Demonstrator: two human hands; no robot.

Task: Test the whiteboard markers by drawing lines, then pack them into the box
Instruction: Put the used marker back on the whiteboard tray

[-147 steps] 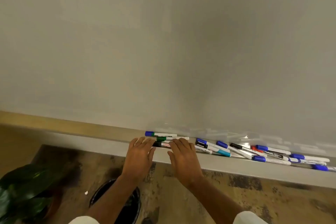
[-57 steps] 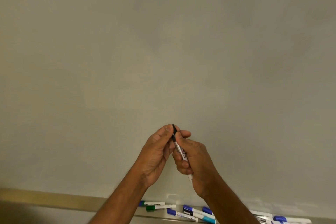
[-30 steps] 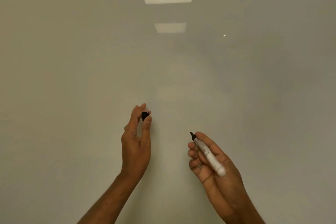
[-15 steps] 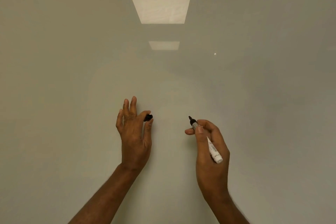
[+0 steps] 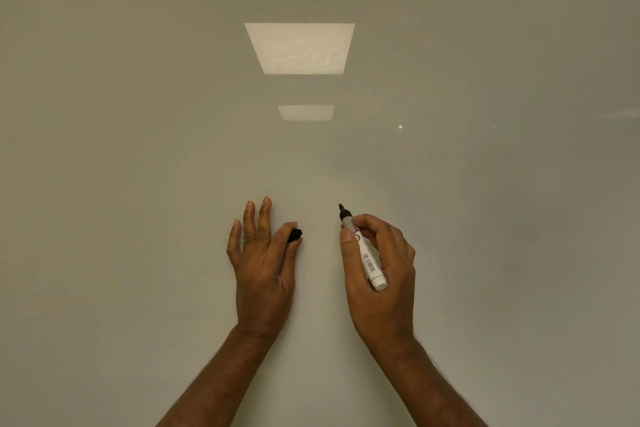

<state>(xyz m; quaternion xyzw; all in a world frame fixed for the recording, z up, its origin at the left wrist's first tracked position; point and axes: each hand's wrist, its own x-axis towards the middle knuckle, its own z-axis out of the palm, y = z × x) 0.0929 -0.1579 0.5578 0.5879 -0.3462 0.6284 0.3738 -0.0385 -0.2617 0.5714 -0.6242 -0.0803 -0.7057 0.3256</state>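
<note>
The right hand (image 5: 381, 270) gripped an uncapped black whiteboard marker (image 5: 365, 255) just right of centre in the frame, thumb and curled fingers (image 5: 377, 224) clamped round the upper part of the barrel. The marker's long axis ran from its white tail end at lower right up to the dark tip at upper left, and the tip pointed at the whiteboard (image 5: 138, 149), which filled the whole view. Whether the tip was touching the surface could not be told, and no drawn line showed on the board. To the left, at about the same height and apart from the marker, the left hand (image 5: 263, 267) pinched the black cap (image 5: 295, 235) between thumb and forefinger, with the other three fingers straight and spread.

The barrel carried a barcode (image 5: 370, 264) and a coloured band near the thumb; its small print was too fine to read, and no brand could be made out. Two ceiling-light reflections (image 5: 299, 48) sat above the hands. Neither the box nor any other marker was in view.

The right hand looked set to make the test stroke.
</note>
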